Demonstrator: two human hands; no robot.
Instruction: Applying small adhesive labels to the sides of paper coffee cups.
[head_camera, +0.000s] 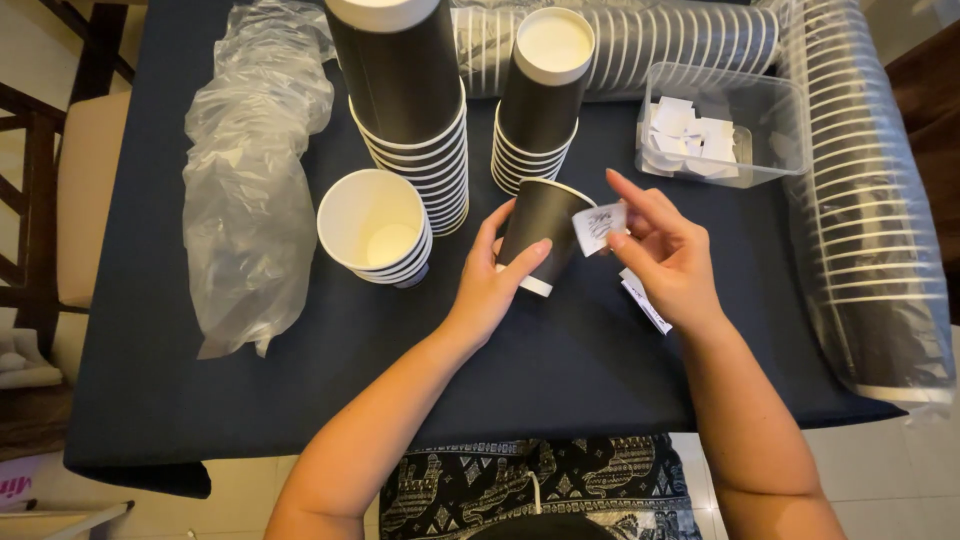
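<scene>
My left hand (490, 285) grips a black paper cup (543, 218) with a white rim, tilted on its side above the dark table (560, 370). Between thumb and fingers my right hand (668, 255) pinches a small white sticker (598, 227) right beside the cup's wall. A white strip of backing paper (645, 300) lies under the right hand on the table.
Two tall stacks of black cups (415, 110) (540, 100) stand behind, with a short upright stack showing white insides (375, 225) to the left. A clear plastic box of white stickers (715, 125) sits at right. Sleeved cup rows (870, 200) and crumpled plastic wrap (250, 190) flank the table.
</scene>
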